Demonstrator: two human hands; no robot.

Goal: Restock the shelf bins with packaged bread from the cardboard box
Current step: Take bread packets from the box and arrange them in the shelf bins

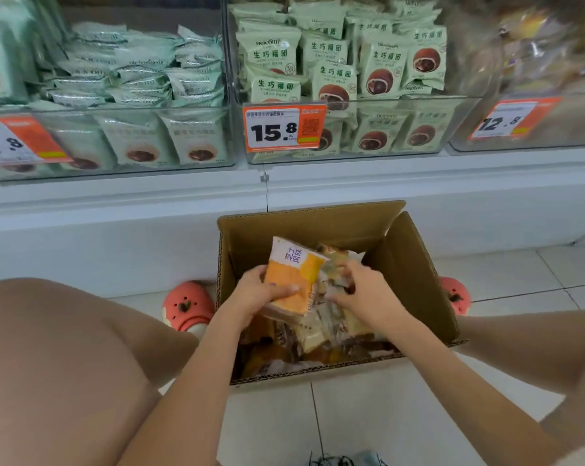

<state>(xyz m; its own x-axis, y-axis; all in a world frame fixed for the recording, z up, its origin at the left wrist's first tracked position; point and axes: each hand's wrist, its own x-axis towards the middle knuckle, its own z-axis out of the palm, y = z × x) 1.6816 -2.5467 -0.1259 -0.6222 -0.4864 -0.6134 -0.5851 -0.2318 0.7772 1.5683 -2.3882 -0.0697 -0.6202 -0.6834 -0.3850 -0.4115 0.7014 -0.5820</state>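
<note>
An open cardboard box (415,260) stands on the floor between my knees, below the shelf. Several packaged breads (321,334) lie loose inside it. My left hand (254,294) grips an orange and white bread pack (292,280), lifted above the box's contents with my thumb across its front. My right hand (361,287) reaches into the box beside it, fingers curled on a clear-wrapped bread pack (334,264). The clear shelf bins (348,153) above hold pale green packs.
Orange price tags (284,131) hang on the bin fronts. The bin at far right (526,129) is blurred and holds brownish packs. My pink shoes (187,306) flank the box on the tiled floor. A white shelf base (116,237) runs behind the box.
</note>
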